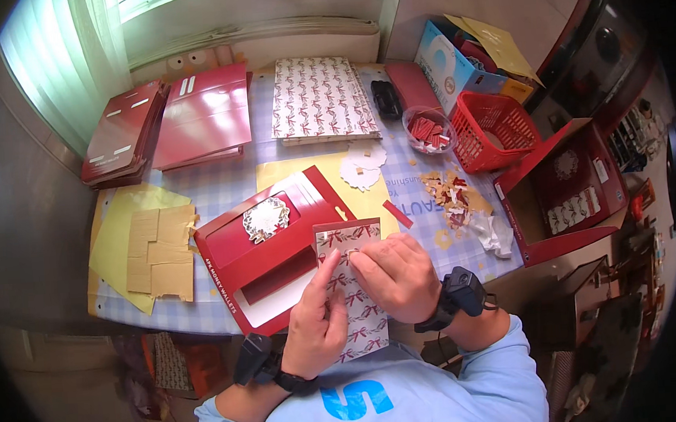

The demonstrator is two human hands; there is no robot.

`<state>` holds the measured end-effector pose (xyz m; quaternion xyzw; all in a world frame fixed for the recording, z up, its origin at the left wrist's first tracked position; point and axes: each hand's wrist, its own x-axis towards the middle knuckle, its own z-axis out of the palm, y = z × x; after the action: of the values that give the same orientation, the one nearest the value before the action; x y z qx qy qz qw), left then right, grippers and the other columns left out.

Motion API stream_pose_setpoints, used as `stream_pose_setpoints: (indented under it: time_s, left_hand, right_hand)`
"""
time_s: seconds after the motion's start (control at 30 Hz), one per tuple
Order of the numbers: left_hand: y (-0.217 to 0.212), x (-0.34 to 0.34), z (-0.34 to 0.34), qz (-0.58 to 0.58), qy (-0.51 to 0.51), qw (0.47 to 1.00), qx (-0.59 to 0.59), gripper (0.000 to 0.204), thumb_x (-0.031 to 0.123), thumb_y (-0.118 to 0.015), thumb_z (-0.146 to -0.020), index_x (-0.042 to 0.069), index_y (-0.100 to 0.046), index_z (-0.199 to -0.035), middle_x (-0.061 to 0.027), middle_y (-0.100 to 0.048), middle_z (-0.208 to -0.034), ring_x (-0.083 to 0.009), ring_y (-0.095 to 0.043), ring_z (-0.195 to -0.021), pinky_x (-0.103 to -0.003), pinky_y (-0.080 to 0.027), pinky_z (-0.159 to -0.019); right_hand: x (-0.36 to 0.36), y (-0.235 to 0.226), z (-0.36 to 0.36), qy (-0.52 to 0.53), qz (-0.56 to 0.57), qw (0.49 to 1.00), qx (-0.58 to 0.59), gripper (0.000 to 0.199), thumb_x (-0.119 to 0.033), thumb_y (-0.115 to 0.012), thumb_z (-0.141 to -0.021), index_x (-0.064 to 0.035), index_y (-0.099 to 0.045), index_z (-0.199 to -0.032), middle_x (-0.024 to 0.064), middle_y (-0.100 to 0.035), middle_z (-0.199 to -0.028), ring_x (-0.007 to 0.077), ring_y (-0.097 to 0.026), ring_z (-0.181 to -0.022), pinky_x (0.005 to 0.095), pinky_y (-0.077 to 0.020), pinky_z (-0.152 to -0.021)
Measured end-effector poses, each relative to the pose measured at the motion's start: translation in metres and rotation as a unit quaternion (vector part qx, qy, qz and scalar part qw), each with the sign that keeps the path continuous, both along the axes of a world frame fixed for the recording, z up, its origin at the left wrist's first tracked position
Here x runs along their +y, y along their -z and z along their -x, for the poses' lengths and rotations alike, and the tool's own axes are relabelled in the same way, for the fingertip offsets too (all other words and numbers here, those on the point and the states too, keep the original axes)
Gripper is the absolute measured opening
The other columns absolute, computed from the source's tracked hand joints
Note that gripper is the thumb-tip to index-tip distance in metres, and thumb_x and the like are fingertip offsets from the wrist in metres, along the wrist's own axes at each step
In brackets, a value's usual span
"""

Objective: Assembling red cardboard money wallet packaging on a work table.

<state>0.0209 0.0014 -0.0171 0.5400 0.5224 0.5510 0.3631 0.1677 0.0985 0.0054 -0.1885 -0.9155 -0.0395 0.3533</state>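
A narrow paper wallet [367, 334] with a red-bow and leaf-garland print stands close to my chest, its dark red edge at the top. My left hand [319, 320] grips its left side, thumb stretched up along the front. With fingertips pinched together, my right hand [398, 275] presses on the wallet's upper front; a tiny light piece shows at the fingertips, too small to name. Just behind lies a red flat card package [278, 242] with cut-out windows and a white wreath-shaped label [266, 219]. A small red strip [398, 214] lies beyond my right hand.
Red folded packages [201, 119] and a patterned paper stack [317, 96] stand at the back. On the right are a bowl of red strips [429, 130], a red basket [496, 132], paper scraps [453, 196] and an open red box [561, 189]. Cardboard [160, 253] lies left.
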Motion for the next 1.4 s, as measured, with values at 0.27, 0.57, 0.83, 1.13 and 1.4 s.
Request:
stream_pose_setpoints:
  time_s: [0.27,0.57,0.83,1.13,1.4]
  left_hand:
    - [0.000,0.004,-0.003,-0.020,-0.004,1.000,0.018,0.048,-0.005,-0.048,-0.091,-0.001,-0.043,-0.139,-0.0267,-0.060,-0.119,-0.0315,-0.063,-0.110,-0.035,-0.047,-0.093]
    - [-0.003,0.003,0.010,0.023,-0.008,0.997,-0.067,0.044,-0.005,-0.042,-0.093,0.002,-0.042,-0.136,-0.0208,-0.059,-0.118,-0.0179,-0.062,-0.098,-0.027,-0.049,-0.082]
    - [0.002,0.004,0.017,0.048,-0.021,0.998,-0.039,0.031,-0.006,-0.045,-0.090,0.002,-0.058,-0.117,-0.0135,-0.060,-0.114,-0.0190,-0.060,-0.101,-0.028,-0.046,-0.088]
    - [0.004,0.006,0.019,0.044,-0.027,0.997,-0.050,0.028,-0.006,-0.045,-0.093,0.001,-0.059,-0.116,-0.0053,-0.061,-0.109,-0.0063,-0.055,-0.090,-0.020,-0.043,-0.080]
    - [0.001,0.004,0.021,0.065,-0.019,0.996,-0.064,0.030,-0.007,-0.044,-0.090,0.002,-0.058,-0.115,-0.0117,-0.059,-0.111,-0.0175,-0.059,-0.100,-0.027,-0.045,-0.088]
  right_hand:
    - [0.004,0.006,0.002,0.017,0.054,0.995,0.079,0.020,-0.001,-0.072,-0.071,-0.0032,-0.064,-0.089,0.0092,-0.064,-0.084,0.0269,-0.062,-0.072,0.0376,-0.0506,-0.066]
    - [0.071,-0.007,-0.078,0.256,0.150,0.953,0.053,0.006,-0.006,-0.066,-0.080,-0.0018,-0.063,-0.082,0.0148,-0.062,-0.081,0.0336,-0.062,-0.078,0.0428,-0.0491,-0.069]
    - [0.087,0.002,-0.101,0.332,0.190,0.917,-0.119,0.010,-0.012,-0.057,-0.086,-0.0032,-0.061,-0.082,0.0152,-0.062,-0.084,0.0374,-0.061,-0.081,0.0482,-0.0470,-0.071]
    - [0.089,0.000,-0.103,0.277,0.252,0.924,-0.082,0.011,-0.011,-0.055,-0.085,-0.0030,-0.061,-0.082,0.0156,-0.060,-0.087,0.0378,-0.060,-0.081,0.0477,-0.0467,-0.072]
    - [0.084,0.003,-0.102,0.301,0.242,0.919,-0.080,0.009,-0.011,-0.058,-0.085,-0.0015,-0.059,-0.086,0.0156,-0.060,-0.086,0.0377,-0.060,-0.082,0.0478,-0.0468,-0.072]
